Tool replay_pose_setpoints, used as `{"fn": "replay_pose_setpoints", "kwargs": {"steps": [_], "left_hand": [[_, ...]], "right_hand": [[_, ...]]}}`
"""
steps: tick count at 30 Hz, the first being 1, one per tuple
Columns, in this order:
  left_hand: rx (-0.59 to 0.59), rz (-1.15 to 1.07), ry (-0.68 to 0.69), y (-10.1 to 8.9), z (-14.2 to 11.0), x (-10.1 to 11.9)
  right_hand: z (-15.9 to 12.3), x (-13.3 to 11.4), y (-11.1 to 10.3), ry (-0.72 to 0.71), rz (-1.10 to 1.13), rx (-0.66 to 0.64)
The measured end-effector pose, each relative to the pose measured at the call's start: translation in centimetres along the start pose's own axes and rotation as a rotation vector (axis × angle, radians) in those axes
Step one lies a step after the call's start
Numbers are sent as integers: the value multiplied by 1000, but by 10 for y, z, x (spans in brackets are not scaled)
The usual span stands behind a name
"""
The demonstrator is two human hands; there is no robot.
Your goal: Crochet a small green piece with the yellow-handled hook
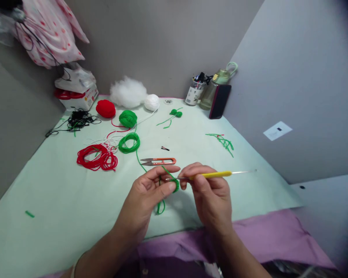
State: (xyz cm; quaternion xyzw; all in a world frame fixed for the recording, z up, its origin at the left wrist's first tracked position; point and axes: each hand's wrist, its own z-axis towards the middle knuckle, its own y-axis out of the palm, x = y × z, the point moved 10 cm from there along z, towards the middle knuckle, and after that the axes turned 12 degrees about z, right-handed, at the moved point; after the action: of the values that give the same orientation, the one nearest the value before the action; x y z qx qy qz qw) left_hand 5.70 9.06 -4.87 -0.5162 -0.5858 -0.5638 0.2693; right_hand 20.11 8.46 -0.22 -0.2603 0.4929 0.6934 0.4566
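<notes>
We take the one pair of orange snips (169, 161) as our landmark. On its near side are our two hands. Our left hand (149, 189) pinches one small green crocheted piece (176, 186) between thumb and fingers, just nearer to us than the snips. Our right hand (210, 193), nearer and to the right of the snips, grips one double-ended hook by its yellow handle (213, 175); its left metal end reaches the piece, though we cannot tell whether it passes through a stitch.

Just beyond the snips we count one small clip (165, 148). Farther beyond it and to the left are three balls of yarn: one red ball (105, 109), one green ball (128, 119) and one white ball (152, 102), with one heap of white stuffing (127, 92). Left of the snips lie two coils, a red coil (85, 158) and a green coil (121, 143); far left and beyond is one black tangle (80, 119).

Beyond the snips and slightly right we find two small green knobs (178, 114) with trailing ends. Well to its right lies one bunch of green scraps (226, 144). Far beyond and right stand one pen cup (192, 95), one bottle (205, 101) and one phone (219, 102).
</notes>
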Motion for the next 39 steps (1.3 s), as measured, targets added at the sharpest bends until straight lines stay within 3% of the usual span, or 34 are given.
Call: {"fn": "replay_pose_setpoints", "kwargs": {"steps": [4, 16, 21, 29, 33, 36, 39], "left_hand": [[4, 84, 37, 0, -2, 0], [56, 136, 24, -12, -3, 5], [77, 173, 40, -14, -5, 11], [98, 146, 67, -12, -4, 12], [21, -7, -42, -4, -2, -2], [-46, -102, -128, 3, 0, -8], [4, -64, -91, -1, 1, -2]], "right_hand": [[-3, 3, 3, -4, -69, -26], [1, 8, -4, 105, 77, 20], [-5, -11, 1, -70, -146, -54], [-21, -31, 27, -375, -577, -271], [-30, -28, 35, -502, -820, -322], [-22, -30, 22, -404, -653, -212], [-8, -25, 3, -234, -314, -38]]}}
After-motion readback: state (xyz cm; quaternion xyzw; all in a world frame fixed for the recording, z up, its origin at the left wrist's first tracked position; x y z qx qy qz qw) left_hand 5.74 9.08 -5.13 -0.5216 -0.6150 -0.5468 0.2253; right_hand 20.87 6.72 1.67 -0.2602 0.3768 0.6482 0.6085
